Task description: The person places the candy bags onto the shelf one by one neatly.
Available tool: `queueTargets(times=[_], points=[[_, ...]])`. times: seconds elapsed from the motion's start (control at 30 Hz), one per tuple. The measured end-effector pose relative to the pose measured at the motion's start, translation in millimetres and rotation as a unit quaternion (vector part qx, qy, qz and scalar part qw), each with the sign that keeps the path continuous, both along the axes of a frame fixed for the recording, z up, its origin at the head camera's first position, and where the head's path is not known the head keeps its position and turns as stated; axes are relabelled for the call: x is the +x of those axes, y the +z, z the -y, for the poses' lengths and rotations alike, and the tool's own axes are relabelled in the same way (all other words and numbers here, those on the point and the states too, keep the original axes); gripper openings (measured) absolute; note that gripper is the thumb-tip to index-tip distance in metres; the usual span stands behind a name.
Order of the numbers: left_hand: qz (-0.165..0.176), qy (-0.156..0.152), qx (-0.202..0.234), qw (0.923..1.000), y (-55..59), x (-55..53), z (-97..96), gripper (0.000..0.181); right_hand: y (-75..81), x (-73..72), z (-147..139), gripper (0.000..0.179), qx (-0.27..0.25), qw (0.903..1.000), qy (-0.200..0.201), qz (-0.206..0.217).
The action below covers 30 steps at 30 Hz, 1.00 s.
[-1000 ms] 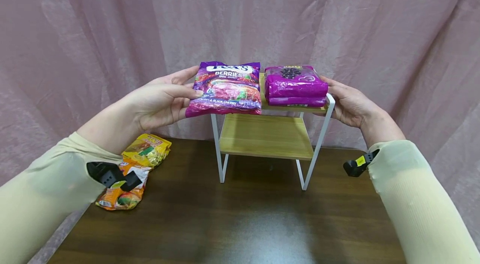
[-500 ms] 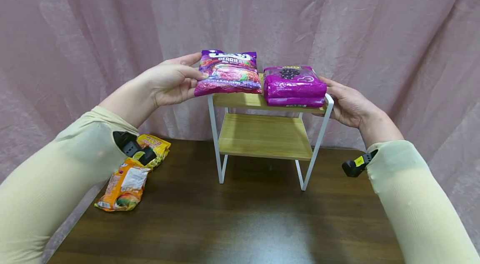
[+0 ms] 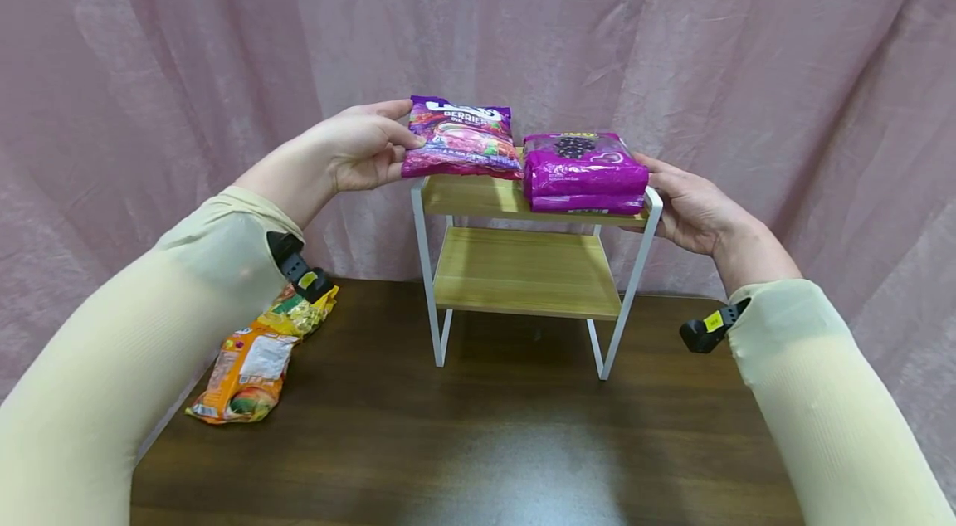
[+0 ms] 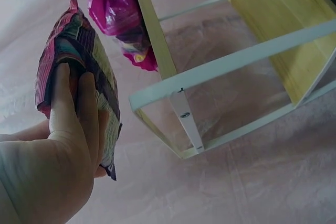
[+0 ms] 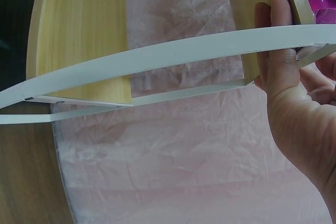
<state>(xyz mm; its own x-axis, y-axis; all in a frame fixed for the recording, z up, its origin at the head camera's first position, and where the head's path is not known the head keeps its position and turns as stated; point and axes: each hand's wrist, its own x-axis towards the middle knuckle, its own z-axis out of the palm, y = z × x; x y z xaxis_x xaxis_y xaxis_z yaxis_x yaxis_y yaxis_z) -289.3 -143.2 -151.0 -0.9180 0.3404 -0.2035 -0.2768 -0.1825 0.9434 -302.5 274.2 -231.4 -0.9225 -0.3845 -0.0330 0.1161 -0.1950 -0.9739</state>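
My left hand (image 3: 366, 146) pinches the left edge of a purple bag of berry candy (image 3: 465, 138), thumb on top and fingers beneath. In the left wrist view, that bag (image 4: 107, 77) is raised a little off the top board. A magenta candy bag (image 3: 584, 173) lies on the right half of the top board of a small two-tier shelf (image 3: 478, 196). My right hand (image 3: 690, 206) grips the shelf's upper right end. In the right wrist view, its fingers (image 5: 281, 40) reach past the white frame to the underside of the top board.
On the brown table (image 3: 358, 443), an orange candy bag (image 3: 250, 372) and a yellow candy bag (image 3: 299, 310) lie at the left, the yellow one partly hidden by my sleeve. The shelf's lower board (image 3: 526, 269) is light wood. A pink curtain (image 3: 478, 20) hangs behind.
My left hand has lifted the berry candy bag and moved it away from me over the left half of the top board. My right hand has stayed at the shelf's right end.
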Motion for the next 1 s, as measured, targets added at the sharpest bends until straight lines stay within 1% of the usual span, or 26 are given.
queueTargets(times=[0.33, 0.6, 1.0], points=[[0.0, 0.005, -0.056, 0.9984, 0.3, -14.1, -11.7, 0.086, -1.6, -0.8, 1.9, 0.068, 0.007, 0.9999, -0.009, -0.002], [0.007, 0.011, -0.093, 0.9956, -1.6, -19.5, -17.3, 0.083, -1.7, -0.9, 3.6, 0.068, 0.007, 0.9999, -0.01, -0.003], [0.014, 0.01, -0.116, 0.9931, -0.9, -28.2, -22.4, 0.081, -0.9, 0.6, 4.2, 0.068, 0.011, 0.9998, -0.017, 0.002]])
